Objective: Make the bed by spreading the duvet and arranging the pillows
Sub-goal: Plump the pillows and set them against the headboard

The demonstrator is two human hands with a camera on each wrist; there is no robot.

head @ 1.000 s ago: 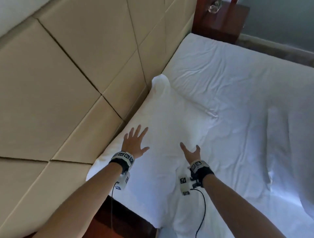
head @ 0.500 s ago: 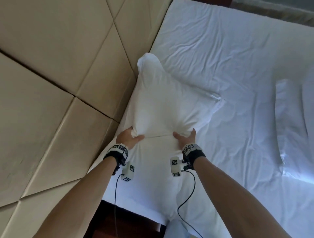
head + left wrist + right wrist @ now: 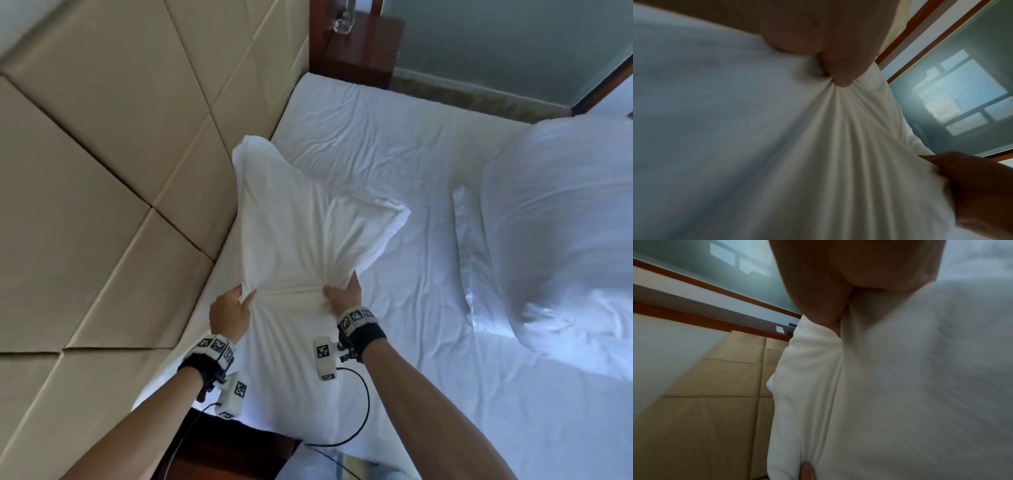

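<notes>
We see the pillow (image 3: 308,236) as soft matt white cloth, smooth but bunched into fine creases where each grip pinches it. Bed sheet (image 3: 394,154): thin white cloth, matt, v. wrinkled. Duvet (image 3: 561,219) w/ similar white fabric, puffy, blurred. Headboard (image 3: 102,164) looks like tan padded leatherette panels, smooth, slight sheen, w/ deep seams. Nightstand (image 3: 359,48): dark red-brown wood, polished, glossy. Wall panel (image 3: 496,51) appears frosted glass, grey-green, satin. Wrist straps: black fabric w/ matt white plastic modules.
</notes>
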